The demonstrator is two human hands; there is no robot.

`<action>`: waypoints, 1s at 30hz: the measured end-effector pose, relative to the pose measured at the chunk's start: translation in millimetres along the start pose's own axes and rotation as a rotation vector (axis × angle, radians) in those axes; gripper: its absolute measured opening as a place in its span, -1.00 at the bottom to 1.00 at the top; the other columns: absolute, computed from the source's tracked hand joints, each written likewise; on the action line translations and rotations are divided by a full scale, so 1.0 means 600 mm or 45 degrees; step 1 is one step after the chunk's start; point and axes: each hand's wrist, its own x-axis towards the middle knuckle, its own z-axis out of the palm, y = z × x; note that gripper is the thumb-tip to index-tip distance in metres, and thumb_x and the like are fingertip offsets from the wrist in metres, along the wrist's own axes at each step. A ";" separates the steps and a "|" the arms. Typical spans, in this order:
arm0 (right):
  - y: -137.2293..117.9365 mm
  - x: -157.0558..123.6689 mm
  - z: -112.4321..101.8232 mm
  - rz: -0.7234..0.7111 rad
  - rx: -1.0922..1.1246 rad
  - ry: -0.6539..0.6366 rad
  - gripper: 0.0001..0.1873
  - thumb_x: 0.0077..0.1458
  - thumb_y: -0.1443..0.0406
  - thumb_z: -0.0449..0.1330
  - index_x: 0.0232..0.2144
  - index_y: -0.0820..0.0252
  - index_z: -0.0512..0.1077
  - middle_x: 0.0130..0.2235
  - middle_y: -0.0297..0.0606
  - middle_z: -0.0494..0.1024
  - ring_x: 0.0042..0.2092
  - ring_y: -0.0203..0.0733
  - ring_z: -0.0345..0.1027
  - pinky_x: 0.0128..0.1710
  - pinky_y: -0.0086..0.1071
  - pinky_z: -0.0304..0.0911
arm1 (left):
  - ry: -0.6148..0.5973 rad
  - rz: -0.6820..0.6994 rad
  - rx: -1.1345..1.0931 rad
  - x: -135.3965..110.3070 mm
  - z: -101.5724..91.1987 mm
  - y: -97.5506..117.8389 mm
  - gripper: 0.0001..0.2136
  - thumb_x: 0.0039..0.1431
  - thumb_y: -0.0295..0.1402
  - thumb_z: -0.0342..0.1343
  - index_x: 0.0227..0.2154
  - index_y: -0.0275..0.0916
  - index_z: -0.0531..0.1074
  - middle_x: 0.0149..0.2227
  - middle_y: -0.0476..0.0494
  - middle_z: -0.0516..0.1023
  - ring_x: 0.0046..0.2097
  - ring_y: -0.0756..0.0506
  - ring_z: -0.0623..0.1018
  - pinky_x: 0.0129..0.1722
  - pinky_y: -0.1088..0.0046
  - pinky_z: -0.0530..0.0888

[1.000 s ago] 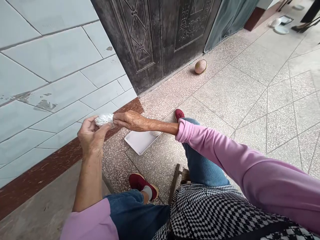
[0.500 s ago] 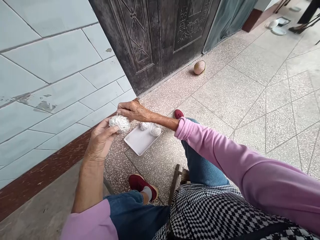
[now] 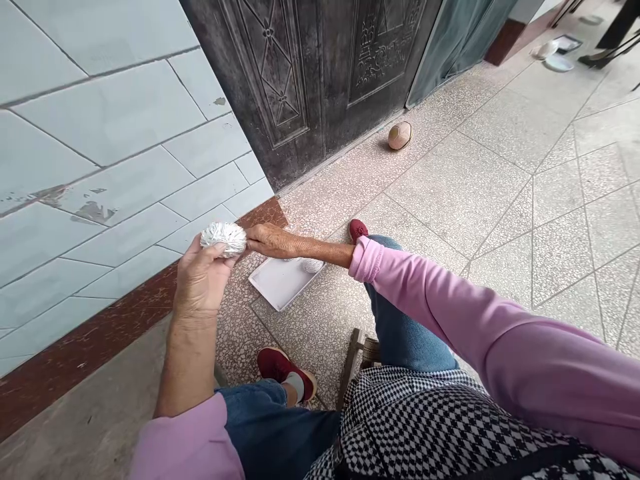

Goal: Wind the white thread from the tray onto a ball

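A ball of white yarn [image 3: 223, 239] rests in my left hand [image 3: 199, 280], with the thumb across its near side and the fingers underneath. At the ball's right side is my right hand [image 3: 275, 241], its fingers bent and pressed together close to the yarn. Any strand between those fingertips is too fine or too hidden to see. Below my right wrist, a shallow white tray [image 3: 277, 285] lies on the floor. It holds another white yarn ball [image 3: 313, 265], partly covered by my forearm.
A tiled wall [image 3: 125, 167] stands on the left and a dark carved door [image 3: 320, 80] ahead. A round pinkish object [image 3: 400, 135] sits on the speckled floor by the door. Beneath me is part of a wooden stool [image 3: 353, 363]. Dishes [image 3: 559, 63] lie farther off.
My left hand and the yarn ball have moved left and slightly up. My right hand has come from above the ball down to its right side, hiding more of the tray's contents.
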 end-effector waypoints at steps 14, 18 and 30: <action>0.004 -0.020 -0.043 -0.115 0.173 0.077 -0.62 0.79 0.33 0.28 -0.24 0.17 0.51 -0.27 -0.33 0.55 -0.19 -0.22 0.36 -0.08 -0.34 0.28 | -0.041 -0.063 0.718 0.007 -0.024 -0.021 -0.34 -0.25 -0.25 0.68 0.06 -0.23 0.85 -0.11 -0.11 0.85 -0.10 -0.22 0.71 -0.04 0.30 0.60; 0.023 -0.011 -0.051 -0.093 0.321 0.149 -0.60 0.78 0.36 0.28 -0.27 0.17 0.44 -0.32 -0.43 0.42 -0.27 -0.30 0.22 -0.23 -0.39 0.14 | -0.282 -0.136 0.478 -0.006 -0.013 -0.019 -0.32 -0.14 -0.22 0.77 0.13 -0.24 0.86 -0.02 -0.23 0.89 -0.08 -0.22 0.75 -0.04 0.31 0.66; 0.035 0.018 -0.021 -0.111 0.776 0.084 -0.77 0.65 0.56 0.26 -0.13 0.32 0.61 -0.26 -0.38 0.64 -0.17 -0.34 0.46 -0.11 -0.52 0.44 | -0.131 -0.047 -0.083 -0.005 -0.002 -0.022 -0.52 -0.13 -0.30 0.75 -0.09 -0.20 0.82 0.08 -0.30 0.83 0.00 -0.21 0.73 -0.19 0.44 0.73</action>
